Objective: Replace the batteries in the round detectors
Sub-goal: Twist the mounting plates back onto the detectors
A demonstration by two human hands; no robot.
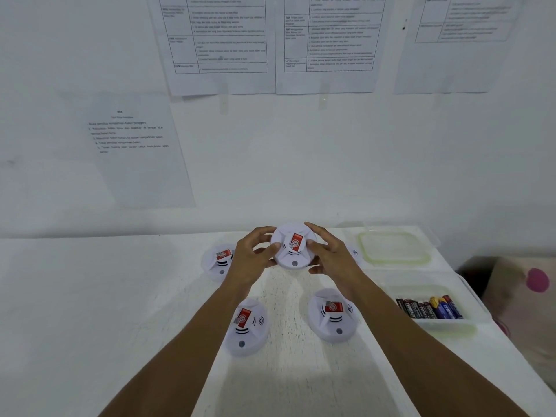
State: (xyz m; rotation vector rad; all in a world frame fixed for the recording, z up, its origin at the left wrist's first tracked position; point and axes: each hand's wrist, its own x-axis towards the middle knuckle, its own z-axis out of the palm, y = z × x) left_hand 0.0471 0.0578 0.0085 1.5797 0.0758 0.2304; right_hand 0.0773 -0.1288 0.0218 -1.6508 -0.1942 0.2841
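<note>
A round white plastic detector with a red label (221, 261) lies on the white desk (90, 311); the near-left detector (246, 326) and near-right detector (334, 314) lie closer. The left hand (254, 258) and right hand (332, 257) grip the raised detector (293, 248) by its rim, between them. Rightmost, a clear plastic tub (403, 288) holds batteries (430, 308).

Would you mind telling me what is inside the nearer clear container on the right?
Batteries lie side by side inside the container, dark ones and blue-and-yellow ones. Whether more lie underneath them cannot be seen.
</note>
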